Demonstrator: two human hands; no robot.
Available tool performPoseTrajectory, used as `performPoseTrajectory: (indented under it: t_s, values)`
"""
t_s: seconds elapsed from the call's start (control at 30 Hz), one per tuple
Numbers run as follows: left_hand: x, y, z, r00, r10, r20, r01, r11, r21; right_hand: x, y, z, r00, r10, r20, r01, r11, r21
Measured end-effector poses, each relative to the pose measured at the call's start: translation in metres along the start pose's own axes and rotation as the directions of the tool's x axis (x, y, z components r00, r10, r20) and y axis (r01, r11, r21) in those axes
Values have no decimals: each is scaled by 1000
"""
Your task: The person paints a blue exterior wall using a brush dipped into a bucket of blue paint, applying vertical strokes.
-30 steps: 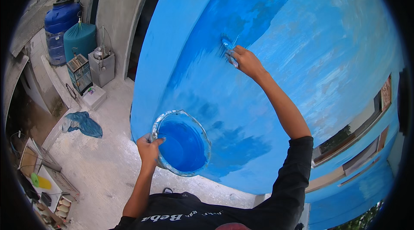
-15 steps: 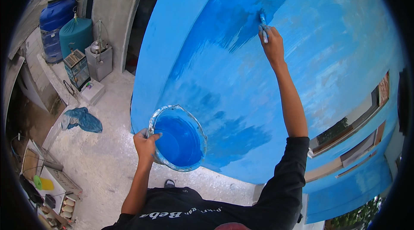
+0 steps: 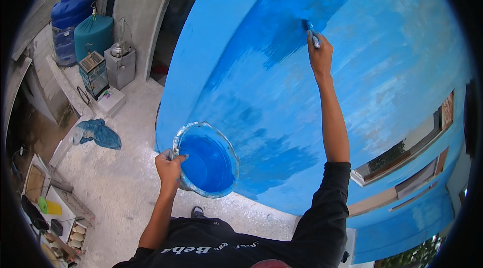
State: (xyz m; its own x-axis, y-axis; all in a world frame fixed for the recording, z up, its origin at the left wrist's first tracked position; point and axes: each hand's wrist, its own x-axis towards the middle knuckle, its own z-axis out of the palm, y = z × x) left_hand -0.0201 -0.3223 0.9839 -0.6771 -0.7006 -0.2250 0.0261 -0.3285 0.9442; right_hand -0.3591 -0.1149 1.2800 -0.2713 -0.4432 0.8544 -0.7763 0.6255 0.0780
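My right hand (image 3: 320, 56) grips the handle of a paintbrush (image 3: 311, 31), its bristles against a patch of darker blue wet paint on the light blue wall (image 3: 282, 92). My left hand (image 3: 169, 168) is closed on the rim of a paint-smeared bucket (image 3: 234, 153), thumb over the inner edge. Blue paint (image 3: 206, 167) lies inside the bucket, which is tilted so that I look into it. A second darker patch (image 3: 276, 162) shows lower on the wall, to the right of the bucket.
At the far left stand a blue water tank (image 3: 65, 49), a teal covered barrel (image 3: 93, 35), a wire cage (image 3: 93, 73) and a grey block (image 3: 121, 68) with a metal pot. A blue sheet (image 3: 100, 133) lies on the pale floor (image 3: 121, 182). Windows (image 3: 402, 152) break the wall at right.
My right hand and the brush have moved slightly down and right along the wall, and the brush leans more. My left hand still holds the bucket in nearly the same place.
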Motion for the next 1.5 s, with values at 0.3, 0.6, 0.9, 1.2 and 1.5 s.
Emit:
performPoseTrajectory:
  t_s: [0.3, 0.6, 0.9, 1.2, 1.5]
  values:
    - [-4, -2, 2, 1000, -21, -12, 21, 1000, -17, -121, -14, 73, 852, -255, 458, 205, 966, 156]
    - [-8, 4, 2, 998, -17, -61, 19, 999, 28, -78, 12, 45, 985, 3, -175, 14, 995, 98]
    - [-10, -2, 1, 996, -5, -87, 9, 999, 39, -275, -44, 85, 817, 483, 314, -573, 734, 364]
    - [6, -30, -4, 1000, -19, 16, 16, 978, 208, -557, -185, 4, -269, 905, 330, -392, -415, 821]
    - [7, -67, 14, 932, -156, 328, 63, 958, 279, -477, -180, -114, -12, 933, 359, -464, -323, 825]
